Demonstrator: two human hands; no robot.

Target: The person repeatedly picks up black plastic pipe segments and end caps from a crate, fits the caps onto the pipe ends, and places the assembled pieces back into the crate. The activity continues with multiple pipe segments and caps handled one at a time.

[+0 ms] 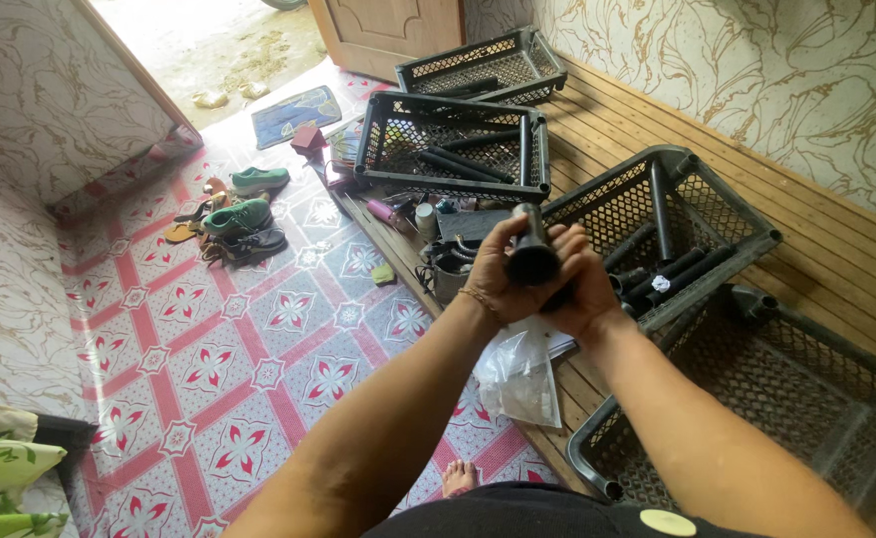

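Black mesh baskets [455,139]: four are lying on the wooden platform [836,249]. Green shoes [240,216]: two are sitting left of the platform. Door mat [295,113]: one. Clear plastic bag [519,374]: one.

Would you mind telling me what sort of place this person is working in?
Most likely a room in a home, near the entrance. Shoes lie on a patterned tile floor by an open doorway, the walls are papered, and both hands hold a black tube beside black mesh baskets on a raised wooden platform.
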